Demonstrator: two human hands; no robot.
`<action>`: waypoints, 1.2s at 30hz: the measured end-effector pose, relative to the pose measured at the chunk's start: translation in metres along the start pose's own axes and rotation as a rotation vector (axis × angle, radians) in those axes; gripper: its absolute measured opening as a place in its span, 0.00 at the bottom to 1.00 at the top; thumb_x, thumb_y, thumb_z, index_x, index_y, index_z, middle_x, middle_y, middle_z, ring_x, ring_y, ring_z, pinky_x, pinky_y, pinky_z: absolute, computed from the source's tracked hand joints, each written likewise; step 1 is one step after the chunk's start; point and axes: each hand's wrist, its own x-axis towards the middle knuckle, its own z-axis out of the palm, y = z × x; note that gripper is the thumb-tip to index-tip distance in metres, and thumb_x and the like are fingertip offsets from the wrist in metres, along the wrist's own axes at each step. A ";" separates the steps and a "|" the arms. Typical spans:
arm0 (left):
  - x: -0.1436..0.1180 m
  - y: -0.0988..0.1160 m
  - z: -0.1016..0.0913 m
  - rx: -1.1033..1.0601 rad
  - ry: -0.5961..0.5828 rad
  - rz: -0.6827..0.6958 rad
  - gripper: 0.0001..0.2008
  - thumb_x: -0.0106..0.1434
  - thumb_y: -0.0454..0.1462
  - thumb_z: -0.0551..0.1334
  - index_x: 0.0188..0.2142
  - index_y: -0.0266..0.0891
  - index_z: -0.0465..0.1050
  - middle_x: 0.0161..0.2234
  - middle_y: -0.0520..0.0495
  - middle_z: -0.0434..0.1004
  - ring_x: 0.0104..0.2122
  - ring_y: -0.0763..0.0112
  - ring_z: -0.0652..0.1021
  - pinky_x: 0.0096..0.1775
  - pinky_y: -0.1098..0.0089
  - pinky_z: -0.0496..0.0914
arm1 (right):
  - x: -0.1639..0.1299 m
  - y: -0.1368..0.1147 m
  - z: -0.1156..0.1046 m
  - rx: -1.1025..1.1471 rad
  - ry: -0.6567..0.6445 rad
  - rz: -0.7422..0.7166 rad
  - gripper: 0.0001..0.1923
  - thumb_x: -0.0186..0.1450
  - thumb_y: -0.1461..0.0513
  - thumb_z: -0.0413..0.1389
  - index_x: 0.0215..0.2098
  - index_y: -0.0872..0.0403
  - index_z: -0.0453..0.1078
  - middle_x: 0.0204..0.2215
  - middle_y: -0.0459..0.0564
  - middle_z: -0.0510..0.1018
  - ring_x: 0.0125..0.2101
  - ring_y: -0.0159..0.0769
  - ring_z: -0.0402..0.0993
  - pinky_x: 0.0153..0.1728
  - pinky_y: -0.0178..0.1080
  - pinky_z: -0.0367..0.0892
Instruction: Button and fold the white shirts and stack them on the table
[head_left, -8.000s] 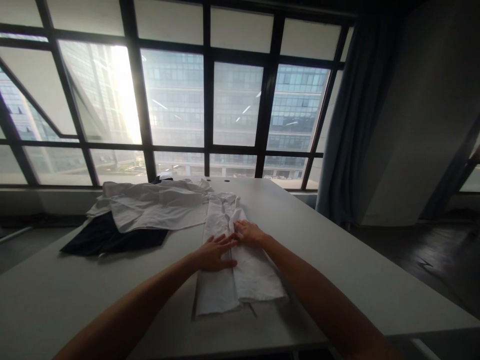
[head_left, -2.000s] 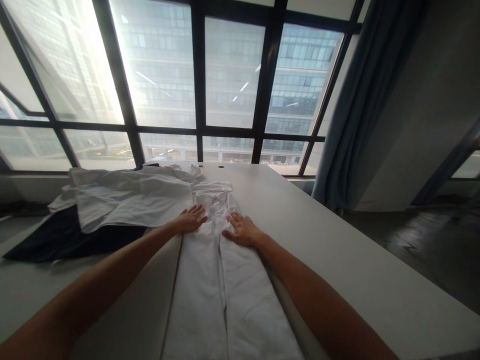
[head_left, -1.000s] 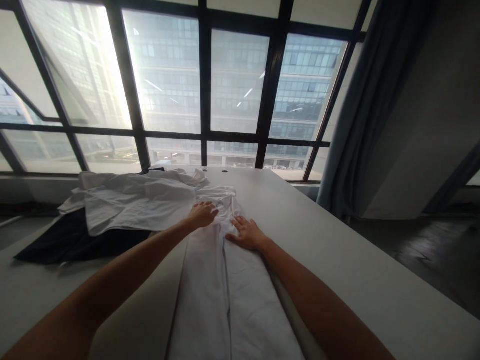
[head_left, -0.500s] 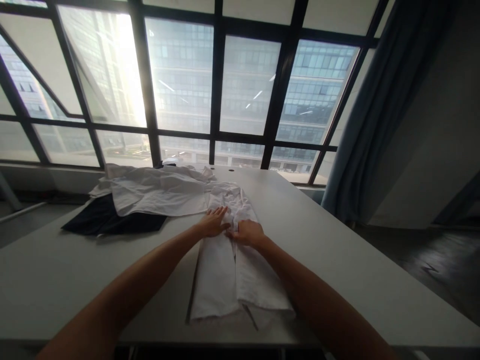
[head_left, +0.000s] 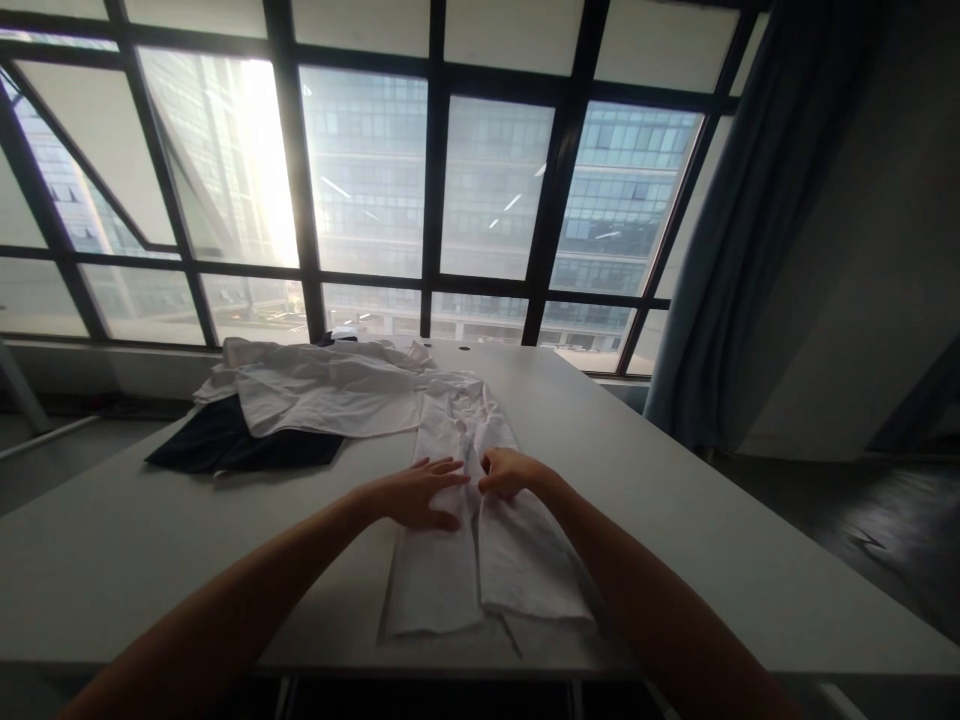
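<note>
A pair of white pants point(head_left: 435, 585) lies on the table, its two legs pointing toward me and its bunched waist away from me. My left hand point(head_left: 424, 495) rests on the left leg with its fingers spread, holding nothing. Close beside it, my right hand point(head_left: 510, 472) has its fingers curled and pinches the fabric at the inner edge of the right leg. A narrow gap runs between the two legs below my hands. My right forearm hides part of the right leg's outer side.
A crumpled white garment point(head_left: 330, 385) lies beyond the pants to the left, partly over a dark navy garment point(head_left: 247, 447). The white table point(head_left: 675, 560) reaches toward the large windows point(head_left: 487, 190). A blue curtain point(head_left: 720, 300) hangs at the right.
My left hand has moved toward me down the left leg, its fingers now pointing right. My right hand has shifted slightly right and nearer, with its fingers more curled on the fabric.
</note>
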 end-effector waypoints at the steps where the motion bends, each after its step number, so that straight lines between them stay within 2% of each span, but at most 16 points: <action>1: 0.001 0.007 -0.001 -0.026 0.052 0.034 0.28 0.62 0.51 0.65 0.59 0.43 0.69 0.61 0.38 0.67 0.60 0.52 0.68 0.60 0.58 0.60 | 0.000 0.000 0.001 0.025 -0.020 0.015 0.08 0.55 0.63 0.64 0.30 0.56 0.70 0.20 0.45 0.74 0.17 0.32 0.72 0.19 0.32 0.68; 3: 0.003 0.022 -0.001 -0.076 0.115 0.079 0.20 0.62 0.47 0.66 0.51 0.43 0.75 0.50 0.42 0.76 0.49 0.59 0.76 0.51 0.64 0.68 | 0.000 0.000 0.000 0.067 -0.061 0.029 0.10 0.57 0.59 0.64 0.31 0.56 0.70 0.18 0.44 0.73 0.16 0.32 0.71 0.19 0.32 0.68; 6: 0.007 0.041 0.005 -0.091 0.067 0.132 0.18 0.60 0.42 0.69 0.50 0.45 0.77 0.41 0.47 0.77 0.38 0.65 0.78 0.41 0.70 0.70 | 0.002 0.006 -0.007 0.079 -0.072 0.015 0.15 0.65 0.52 0.58 0.33 0.57 0.72 0.18 0.46 0.74 0.17 0.31 0.71 0.20 0.32 0.67; 8: 0.010 0.050 0.011 -0.099 0.027 0.190 0.14 0.61 0.40 0.68 0.47 0.46 0.79 0.37 0.49 0.77 0.35 0.68 0.77 0.40 0.72 0.69 | 0.006 0.016 -0.012 0.017 0.011 -0.010 0.18 0.67 0.50 0.56 0.34 0.57 0.73 0.21 0.49 0.77 0.19 0.33 0.73 0.23 0.33 0.68; 10: 0.012 0.054 0.016 -0.136 0.038 0.239 0.07 0.63 0.38 0.66 0.41 0.44 0.81 0.35 0.50 0.76 0.34 0.71 0.77 0.40 0.73 0.68 | 0.011 0.029 -0.017 -0.089 0.148 -0.023 0.18 0.66 0.50 0.56 0.36 0.57 0.75 0.27 0.52 0.80 0.26 0.36 0.77 0.28 0.33 0.69; 13: 0.014 0.057 0.020 -0.208 0.132 0.265 0.07 0.66 0.36 0.63 0.38 0.40 0.81 0.34 0.48 0.77 0.33 0.72 0.76 0.38 0.74 0.68 | 0.019 0.046 -0.020 -0.208 0.308 -0.014 0.16 0.66 0.52 0.57 0.41 0.56 0.77 0.39 0.54 0.82 0.39 0.39 0.78 0.38 0.33 0.68; 16: 0.015 0.059 0.019 -0.246 0.199 0.260 0.10 0.68 0.39 0.60 0.41 0.39 0.80 0.33 0.47 0.76 0.30 0.74 0.75 0.37 0.74 0.68 | 0.023 0.056 -0.022 -0.225 0.348 0.001 0.17 0.67 0.52 0.55 0.43 0.55 0.77 0.42 0.54 0.82 0.42 0.39 0.78 0.41 0.34 0.67; 20: 0.010 0.069 0.018 -0.233 0.125 0.306 0.11 0.65 0.42 0.64 0.42 0.41 0.81 0.31 0.49 0.76 0.29 0.73 0.75 0.39 0.72 0.69 | 0.021 0.057 -0.023 -0.242 0.380 0.040 0.17 0.67 0.51 0.55 0.43 0.55 0.77 0.42 0.54 0.82 0.42 0.42 0.78 0.40 0.36 0.67; 26: 0.005 0.094 0.031 -0.154 0.071 0.404 0.23 0.53 0.54 0.70 0.43 0.43 0.80 0.32 0.48 0.77 0.31 0.66 0.77 0.38 0.69 0.69 | 0.018 0.055 -0.023 -0.266 0.394 0.049 0.18 0.66 0.50 0.55 0.44 0.53 0.76 0.43 0.54 0.81 0.43 0.41 0.77 0.41 0.36 0.67; 29: 0.006 0.098 0.033 -0.117 0.082 0.362 0.18 0.56 0.50 0.70 0.42 0.44 0.80 0.33 0.48 0.77 0.31 0.67 0.77 0.38 0.69 0.69 | 0.018 0.055 -0.021 -0.276 0.368 0.039 0.17 0.66 0.51 0.55 0.44 0.53 0.76 0.43 0.54 0.81 0.43 0.41 0.77 0.41 0.35 0.67; 32: 0.006 0.099 0.031 -0.135 0.067 0.341 0.11 0.59 0.43 0.69 0.40 0.44 0.81 0.32 0.50 0.77 0.30 0.69 0.77 0.36 0.72 0.69 | 0.020 0.056 -0.018 -0.272 0.387 0.020 0.17 0.65 0.52 0.56 0.44 0.54 0.77 0.43 0.54 0.80 0.43 0.42 0.76 0.42 0.37 0.67; 34: 0.006 0.100 0.030 -0.132 0.068 0.352 0.09 0.59 0.37 0.67 0.40 0.44 0.81 0.31 0.50 0.76 0.32 0.69 0.77 0.37 0.72 0.70 | 0.022 0.056 -0.016 -0.252 0.444 -0.074 0.16 0.64 0.56 0.57 0.46 0.53 0.77 0.47 0.53 0.78 0.44 0.41 0.76 0.45 0.38 0.68; 36: 0.005 0.101 0.030 -0.129 0.073 0.370 0.12 0.56 0.32 0.66 0.41 0.44 0.81 0.32 0.50 0.76 0.33 0.68 0.78 0.40 0.71 0.70 | 0.024 0.054 -0.013 -0.211 0.431 -0.271 0.19 0.61 0.65 0.56 0.49 0.51 0.76 0.54 0.51 0.75 0.47 0.39 0.74 0.48 0.37 0.67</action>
